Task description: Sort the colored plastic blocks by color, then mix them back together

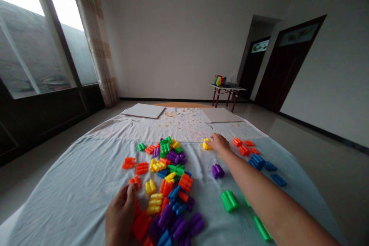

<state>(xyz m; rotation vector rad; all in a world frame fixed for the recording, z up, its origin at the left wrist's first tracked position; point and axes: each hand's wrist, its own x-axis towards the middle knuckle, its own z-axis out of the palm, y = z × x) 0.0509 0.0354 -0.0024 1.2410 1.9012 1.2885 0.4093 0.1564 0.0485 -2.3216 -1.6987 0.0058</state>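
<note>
Toward the table's (72,184) near edge, left of the mixed pile of blocks (170,177), my left hand (122,207) curls, thumb and forefinger close together at an orange block (135,180); I cannot tell whether they pinch it. My right forearm (259,184) slants in past a green block (230,201); my right hand (221,144) reaches toward the far edge, thumb against a yellow block (206,145), its grip unclear.

A heap of toy blocks (173,193) lies mid-tablecloth (77,184), the left hand (121,207) at its left edge. Right of it, the right hand (219,143) touches a single block (206,145); smaller clusters (244,150) lie farther right. Behind rest a left board (144,110) and a right board (221,115), a side table (240,88) beyond.
</note>
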